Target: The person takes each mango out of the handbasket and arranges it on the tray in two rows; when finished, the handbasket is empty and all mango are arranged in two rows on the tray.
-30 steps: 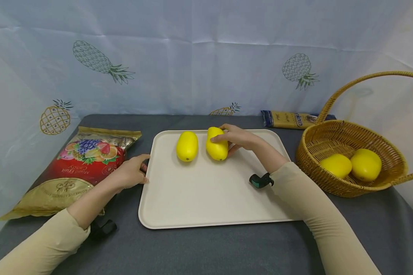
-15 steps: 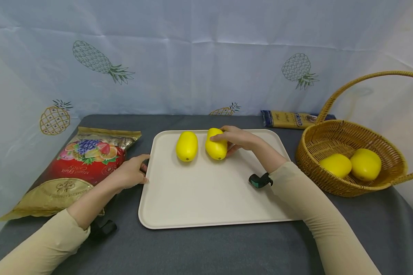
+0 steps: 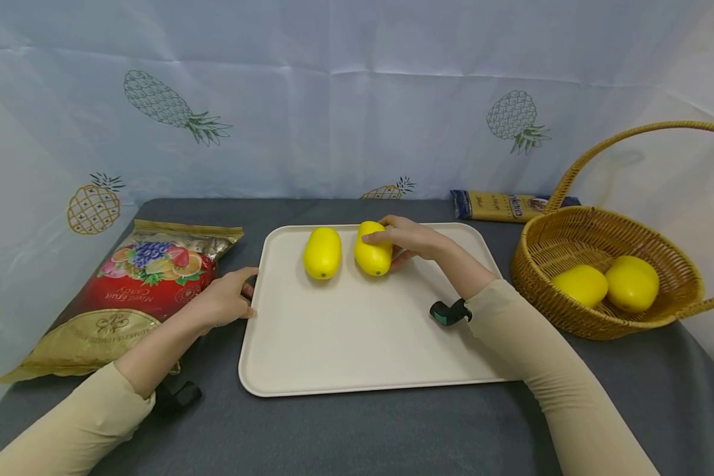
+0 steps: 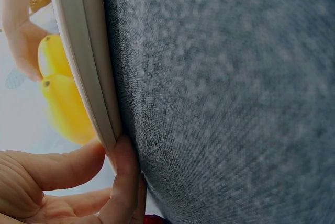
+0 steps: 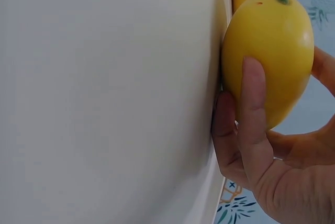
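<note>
One cream tray [image 3: 345, 330] lies on a grey-covered bench [image 3: 363, 436], its long side facing the person. Towards its far edge are a gripped yellow fruit [image 3: 370, 254] and, just to the left with a narrow gap seen in the head view, a loose yellow fruit [image 3: 322, 254]. The right hand [image 3: 407, 239] holds the former, its fingers [image 5: 254, 96] curled round the fruit's right side; whether that fruit bears its full weight on the tray cannot be determined from these angles. The left hand [image 3: 226, 297] grips the tray's left rim, its fingers [image 4: 125, 164] against the outer edge. A wicker basket [image 3: 541, 307] with a tall hooped handle stands on the right of the tray; inside it a third yellow fruit [image 3: 582, 287] and a fourth yellow fruit [image 3: 632, 284] lie side by side. A red-and-gold candy bag [image 3: 137, 291] lies left of the tray, its lettering upside down in the head view, with the left forearm passing in front of its lower corner. A yellow-and-blue packet [image 3: 494, 206] lies at the bench's far edge, partly behind the basket. A pale cloth backdrop [image 3: 333, 132], printed with pineapples, hangs behind.
</note>
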A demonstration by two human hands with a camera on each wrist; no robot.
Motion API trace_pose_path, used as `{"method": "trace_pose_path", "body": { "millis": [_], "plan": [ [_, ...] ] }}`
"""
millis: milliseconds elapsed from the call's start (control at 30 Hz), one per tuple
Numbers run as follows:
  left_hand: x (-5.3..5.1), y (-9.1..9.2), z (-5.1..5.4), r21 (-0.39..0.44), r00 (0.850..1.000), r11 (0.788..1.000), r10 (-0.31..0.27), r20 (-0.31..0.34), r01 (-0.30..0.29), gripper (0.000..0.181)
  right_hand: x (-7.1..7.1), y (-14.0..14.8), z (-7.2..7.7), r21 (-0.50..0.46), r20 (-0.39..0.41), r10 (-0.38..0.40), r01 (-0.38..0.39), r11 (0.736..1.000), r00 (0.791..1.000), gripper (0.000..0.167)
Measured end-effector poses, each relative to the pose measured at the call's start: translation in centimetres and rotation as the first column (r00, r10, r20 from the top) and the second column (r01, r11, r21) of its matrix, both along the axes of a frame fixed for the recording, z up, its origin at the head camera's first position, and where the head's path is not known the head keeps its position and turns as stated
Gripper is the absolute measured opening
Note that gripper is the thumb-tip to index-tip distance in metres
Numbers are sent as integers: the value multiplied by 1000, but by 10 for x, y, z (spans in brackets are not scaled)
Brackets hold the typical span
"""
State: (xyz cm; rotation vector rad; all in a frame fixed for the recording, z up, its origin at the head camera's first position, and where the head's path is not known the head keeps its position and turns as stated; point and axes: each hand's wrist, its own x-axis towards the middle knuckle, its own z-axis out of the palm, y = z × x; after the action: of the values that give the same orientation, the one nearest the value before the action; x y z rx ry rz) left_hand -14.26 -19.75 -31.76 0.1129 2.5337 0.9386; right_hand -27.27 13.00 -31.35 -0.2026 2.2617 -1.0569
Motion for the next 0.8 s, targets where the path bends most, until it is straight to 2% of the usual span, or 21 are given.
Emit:
{"method": "trace_pose_path", "body": {
  "millis": [133,500,800],
  "plan": [
    [-2,-2,-3,2,1000,1000,2,-5,-2,83,1,0,0,-2,0,-6,6,1000,1000,84],
    [2,2,1,4,1000,1000,8,-8,-8,82,0,3,2,-1,16,-23,23,1000,1000,83],
    [2,2,1,-3,1000,1000,9,-16,-9,82,4,14,16,13,-49,-27,28,1000,998,80]
  ]
}}
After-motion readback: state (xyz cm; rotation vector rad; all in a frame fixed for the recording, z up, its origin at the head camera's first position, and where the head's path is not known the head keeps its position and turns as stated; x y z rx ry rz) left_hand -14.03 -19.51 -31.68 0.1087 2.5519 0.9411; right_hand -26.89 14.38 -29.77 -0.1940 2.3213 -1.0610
